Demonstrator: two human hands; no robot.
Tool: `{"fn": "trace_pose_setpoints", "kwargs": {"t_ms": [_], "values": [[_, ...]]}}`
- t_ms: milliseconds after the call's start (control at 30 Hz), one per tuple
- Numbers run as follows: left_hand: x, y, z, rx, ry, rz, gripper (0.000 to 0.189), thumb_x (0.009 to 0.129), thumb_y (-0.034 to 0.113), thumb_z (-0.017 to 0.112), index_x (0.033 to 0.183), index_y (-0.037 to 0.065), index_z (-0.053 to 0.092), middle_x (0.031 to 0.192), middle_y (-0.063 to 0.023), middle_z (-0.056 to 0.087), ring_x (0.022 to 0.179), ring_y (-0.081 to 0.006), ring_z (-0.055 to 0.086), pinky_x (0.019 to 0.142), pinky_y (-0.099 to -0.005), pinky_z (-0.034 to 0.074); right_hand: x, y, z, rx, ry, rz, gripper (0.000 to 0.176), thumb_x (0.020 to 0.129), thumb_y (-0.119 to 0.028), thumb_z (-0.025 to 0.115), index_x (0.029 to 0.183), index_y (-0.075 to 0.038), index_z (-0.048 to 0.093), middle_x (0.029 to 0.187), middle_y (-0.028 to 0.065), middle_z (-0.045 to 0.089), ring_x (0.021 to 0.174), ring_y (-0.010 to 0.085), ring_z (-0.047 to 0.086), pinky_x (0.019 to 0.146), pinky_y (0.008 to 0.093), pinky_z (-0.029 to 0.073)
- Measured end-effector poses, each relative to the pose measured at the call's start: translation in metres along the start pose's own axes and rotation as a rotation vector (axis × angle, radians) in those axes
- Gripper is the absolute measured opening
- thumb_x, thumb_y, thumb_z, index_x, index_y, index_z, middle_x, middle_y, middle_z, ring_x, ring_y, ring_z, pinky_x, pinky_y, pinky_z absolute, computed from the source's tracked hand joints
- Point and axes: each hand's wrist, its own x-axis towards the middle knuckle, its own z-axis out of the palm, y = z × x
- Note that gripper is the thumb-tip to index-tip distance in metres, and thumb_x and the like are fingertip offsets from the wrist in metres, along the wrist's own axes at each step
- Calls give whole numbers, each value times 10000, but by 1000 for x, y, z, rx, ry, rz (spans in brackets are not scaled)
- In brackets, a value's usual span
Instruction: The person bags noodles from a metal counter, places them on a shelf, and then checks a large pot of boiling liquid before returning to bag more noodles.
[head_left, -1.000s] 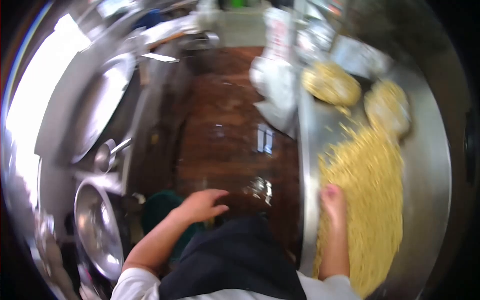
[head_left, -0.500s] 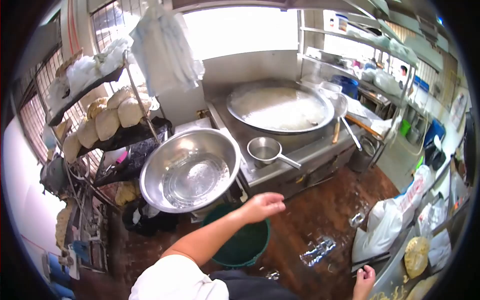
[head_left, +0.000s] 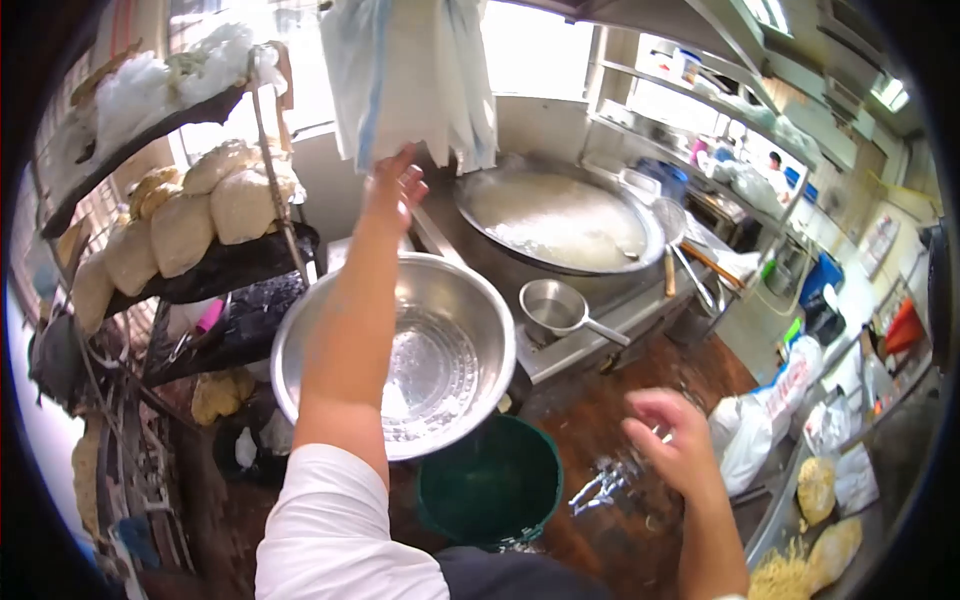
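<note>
My left hand (head_left: 397,188) is raised, fingers apart, at the lower edge of white cloths (head_left: 415,85) with a blue stripe that hang before the window. Its forearm crosses over a large steel basin (head_left: 490,300) with a little shiny wet residue at its bottom. Lower right, my right hand (head_left: 668,435) hovers above the wet floor, its fingers loosely curled with a gap between thumb and fingers. Nothing shows in either hand. Below the basin stands a dark green tub (head_left: 490,480).
A wide wok (head_left: 560,268) of pale, steaming liquid is set in the stove, with a steel saucepan (head_left: 552,308) in front and a strainer (head_left: 668,218) at its right. Bagged dough-like lumps (head_left: 180,240) fill the left rack. White sacks (head_left: 745,430) stand at right.
My left hand has risen from beside the basin up to the hanging cloths. My right hand has come up and inward from the lower right edge. The view has shifted toward the cloths.
</note>
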Motion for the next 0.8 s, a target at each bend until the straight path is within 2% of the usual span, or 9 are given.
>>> {"fn": "trace_pose_setpoints", "kwargs": {"t_ms": [67, 200, 367, 433, 533, 567, 700, 767, 800], "values": [[18, 17, 7, -145, 130, 1, 687, 770, 404, 759, 1322, 149, 441, 1346, -51, 433, 1075, -259, 543, 885, -447, 468, 48, -47, 24, -110, -85, -407, 249, 796, -186, 708, 1002, -54, 663, 1004, 136, 651, 868, 284, 643, 776, 382, 520], [-8, 44, 23, -200, -13, 21, 673, 780, 448, 736, 1317, 159, 451, 1335, -47, 469, 1138, -273, 507, 960, -457, 416, 130, -133, 66, -483, -156, -609, 230, 833, -216, 647, 1024, -87, 647, 960, 123, 653, 901, 317, 637, 770, 412, 515], [-62, 64, 47, -350, -272, 170, 620, 845, 525, 633, 1313, 160, 454, 1260, -64, 556, 1142, -245, 547, 948, -466, 469, 233, -195, 87, -489, 128, -810, 311, 809, -245, 665, 1079, -92, 644, 1003, 122, 645, 918, 323, 632, 794, 409, 513], [-78, 74, 54, -441, -301, 167, 589, 860, 508, 621, 1306, 157, 465, 1270, -61, 555, 1145, -236, 552, 945, -461, 480, 259, -209, 96, -473, 337, -1028, 356, 778, -283, 697, 1071, -84, 660, 1056, 109, 641, 972, 307, 620, 846, 401, 501], [-90, 85, 58, -569, -433, 141, 547, 885, 466, 607, 1311, 152, 466, 1283, -53, 554, 1163, -223, 550, 948, -451, 487, 274, -216, 108, -568, 234, -962, 381, 756, -312, 718, 1055, -81, 671, 1106, 101, 631, 1008, 296, 607, 879, 389, 486], [-91, 89, 59, -607, -531, 122, 538, 894, 441, 604, 1322, 151, 457, 1287, -49, 555, 1177, -220, 543, 955, -445, 484, 277, -215, 113, -564, 263, -988, 243, 779, -300, 682, 933, -114, 698, 970, 84, 645, 955, 284, 622, 780, 394, 518], [-92, 98, 58, -392, -494, 189, 501, 915, 384, 588, 1333, 145, 449, 1283, -45, 560, 1197, -227, 532, 962, -449, 478, 286, -214, 119, -479, 265, -968, 198, 828, -276, 625, 937, -128, 699, 939, 78, 648, 920, 281, 629, 756, 410, 514], [-90, 101, 58, -423, -462, 183, 477, 876, 291, 660, 1274, 84, 496, 1184, -59, 611, 1102, -210, 590, 862, -396, 511, 283, -219, 116, -440, 270, -921, 233, 867, -251, 577, 974, -89, 706, 936, 95, 672, 942, 291, 625, 814, 398, 495], [-87, 101, 56, -370, -456, 211, 472, 903, 323, 614, 1297, 103, 477, 1228, -64, 592, 1141, -224, 570, 915, -435, 489, 286, -220, 113, -513, 299, -987, 253, 870, -279, 586, 957, -72, 703, 945, 142, 671, 902, 310, 642, 778, 401, 515]]}}
